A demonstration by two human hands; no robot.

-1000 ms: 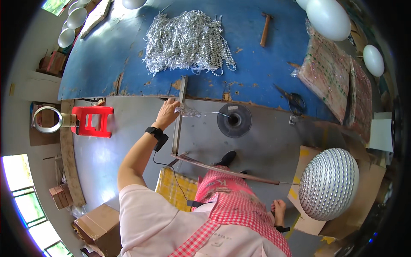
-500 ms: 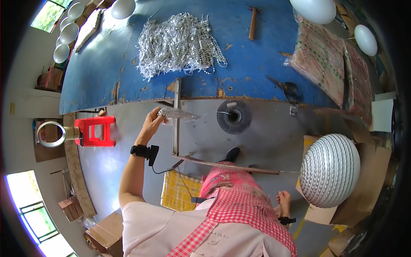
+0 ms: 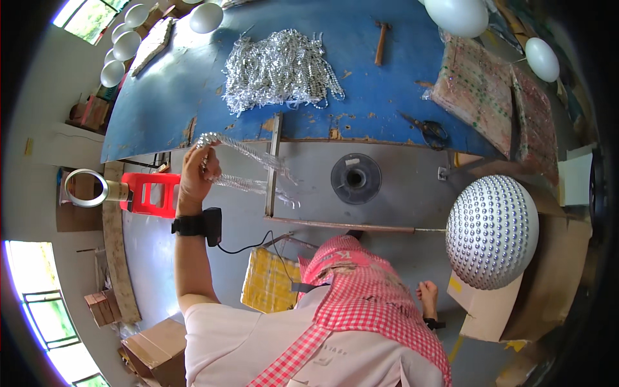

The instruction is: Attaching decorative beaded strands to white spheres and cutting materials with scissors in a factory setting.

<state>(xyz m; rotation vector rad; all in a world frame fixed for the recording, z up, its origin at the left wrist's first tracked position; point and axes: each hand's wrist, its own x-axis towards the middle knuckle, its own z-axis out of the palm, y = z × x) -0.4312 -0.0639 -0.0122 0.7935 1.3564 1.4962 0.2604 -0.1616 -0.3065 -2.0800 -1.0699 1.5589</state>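
Observation:
My left hand [image 3: 195, 177] is raised left of the metal post, its fingers closed on a bundle of silver bead strands [image 3: 242, 147]. The strands loop over the fingers and trail to the right, blurred at their ends, in front of the post. My right hand [image 3: 427, 295] is low on the right by the apron, its fingers curled in; whether anything is in them cannot be seen. Right of it, a white ball [image 3: 492, 232] covered with rows of silver beads sits at the end of a thin rod [image 3: 361, 226].
A blue table [image 3: 361, 97] bears a heap of silver bead strands [image 3: 280, 69], a hammer [image 3: 380, 45], scissors [image 3: 431, 131] and wrapped packs [image 3: 477, 97]. Below its edge is a black spool [image 3: 356, 178]. A red stool [image 3: 150, 195] stands left, an open carton [image 3: 541, 284] under the ball.
My left hand has moved left and a little up with the bead strands, which now swing out in a loop. The ball's beads, streaked into lines before, now show as separate dots.

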